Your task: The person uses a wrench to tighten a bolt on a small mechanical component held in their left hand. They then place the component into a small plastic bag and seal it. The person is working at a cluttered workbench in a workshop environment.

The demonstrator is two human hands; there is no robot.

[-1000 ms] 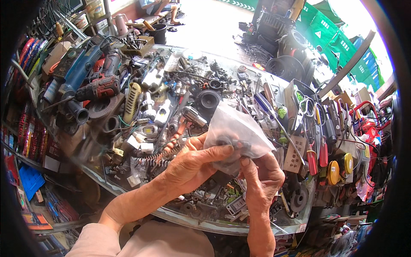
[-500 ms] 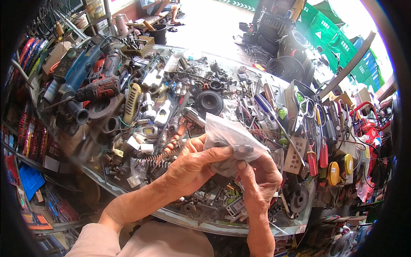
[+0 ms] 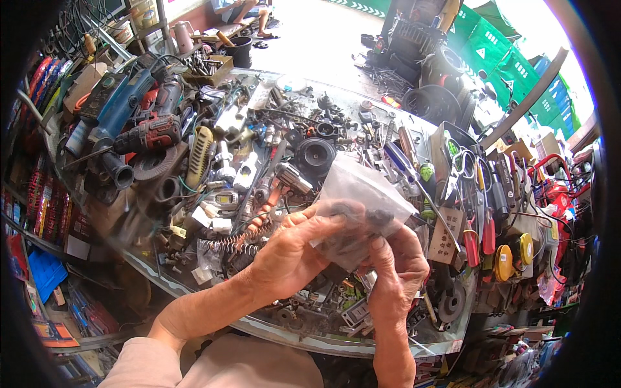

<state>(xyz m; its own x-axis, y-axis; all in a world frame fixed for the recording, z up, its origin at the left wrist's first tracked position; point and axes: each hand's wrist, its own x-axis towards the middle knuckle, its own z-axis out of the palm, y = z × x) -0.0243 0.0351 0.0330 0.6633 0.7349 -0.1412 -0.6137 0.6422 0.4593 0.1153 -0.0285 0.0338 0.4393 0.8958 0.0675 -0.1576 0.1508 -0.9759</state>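
Observation:
A small clear plastic bag is held up in front of me above the cluttered bench. Small dark parts show through the film; their exact kind I cannot make out. My left hand is closed on the bag's left side, its thumb lying along the film and slightly smeared by motion. On the lower right, my right hand pinches the bag with its thumb in front and fingers behind. The fingers of both hands are partly hidden by the bag.
Loose machine parts cover the glass-topped bench. A red cordless drill lies at the left, near a black round horn-like disc. Scissors and screwdrivers stand at the right beside yellow round tins. A person sits far off.
The bag has spread out flatter and tilted, its top edge shifting up and right. The dark parts inside show more plainly now. My left thumb has moved slightly across the film.

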